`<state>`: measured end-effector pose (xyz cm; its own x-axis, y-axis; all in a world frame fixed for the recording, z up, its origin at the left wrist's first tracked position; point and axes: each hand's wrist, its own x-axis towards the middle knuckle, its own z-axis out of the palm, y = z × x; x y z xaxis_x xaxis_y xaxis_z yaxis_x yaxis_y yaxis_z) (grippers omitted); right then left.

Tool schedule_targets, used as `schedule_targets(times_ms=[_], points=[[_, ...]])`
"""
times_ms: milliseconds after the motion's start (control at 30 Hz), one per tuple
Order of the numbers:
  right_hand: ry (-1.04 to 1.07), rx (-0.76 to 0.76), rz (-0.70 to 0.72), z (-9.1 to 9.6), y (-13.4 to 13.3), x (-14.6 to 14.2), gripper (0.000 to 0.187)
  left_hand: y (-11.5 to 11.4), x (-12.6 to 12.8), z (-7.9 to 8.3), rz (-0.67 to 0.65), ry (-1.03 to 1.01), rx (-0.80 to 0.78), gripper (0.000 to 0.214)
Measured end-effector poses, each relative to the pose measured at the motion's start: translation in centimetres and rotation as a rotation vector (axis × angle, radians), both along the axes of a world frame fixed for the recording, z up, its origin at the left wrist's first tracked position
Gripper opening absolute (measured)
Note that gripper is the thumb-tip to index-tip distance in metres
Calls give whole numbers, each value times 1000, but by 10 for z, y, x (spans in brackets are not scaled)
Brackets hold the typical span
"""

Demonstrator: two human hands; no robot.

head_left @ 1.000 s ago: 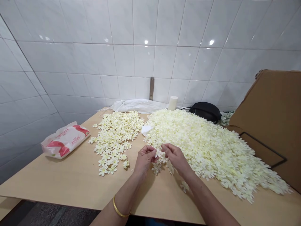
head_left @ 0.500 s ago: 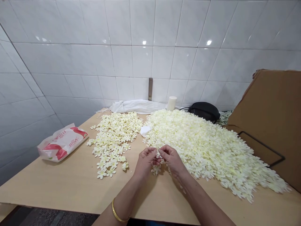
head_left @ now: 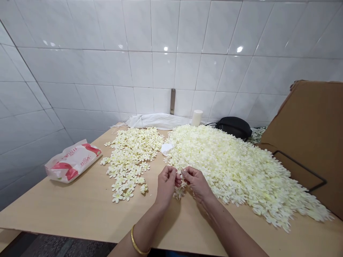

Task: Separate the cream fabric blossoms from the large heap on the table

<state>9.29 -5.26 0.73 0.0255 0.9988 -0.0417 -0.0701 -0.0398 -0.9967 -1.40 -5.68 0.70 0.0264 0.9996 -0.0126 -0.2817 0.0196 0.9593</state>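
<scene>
My left hand (head_left: 168,181) and my right hand (head_left: 197,181) face each other with their fingertips pinched close together. Between them shows a bit of a small pale artificial flower, mostly hidden by the fingers. Just beneath lies a loose flower (head_left: 179,193) at the near edge of the big heap. To the right spreads that large heap of white-yellow artificial flowers (head_left: 227,160), its petals looking plain and tightly massed. On the left is a smaller, flatter pile of flowers (head_left: 131,153) with yellower centres. A bracelet circles my left wrist.
A red-and-white tissue pack (head_left: 73,162) lies at the left on the wooden table (head_left: 88,210). Behind the piles are a white cloth (head_left: 158,121), a pale cup-like cylinder (head_left: 197,118) and a black case (head_left: 233,127). Cardboard (head_left: 311,128) stands at the right, with a black wire frame (head_left: 300,167).
The view has shifted slightly. My left fingers have turned a little more upright, and both hands stay pinched together at nearly the same spot.
</scene>
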Motion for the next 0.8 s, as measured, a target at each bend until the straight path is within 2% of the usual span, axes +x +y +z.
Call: schedule_targets(times_ms=[267,533,700,800], points=[[-135,50,-37,-15,6,-1,41,0,1,0,-69,-5,-59,29],[-161,23,36,-6,7,-5,48,4,-1,-1,-125,-107,-127,26],[-210,11,44,0,7,-1,51,5,1,-3,-33,-76,-109,21],[-267,25,95,2,7,4,47,6,1,-5,-6,-72,-89,20]])
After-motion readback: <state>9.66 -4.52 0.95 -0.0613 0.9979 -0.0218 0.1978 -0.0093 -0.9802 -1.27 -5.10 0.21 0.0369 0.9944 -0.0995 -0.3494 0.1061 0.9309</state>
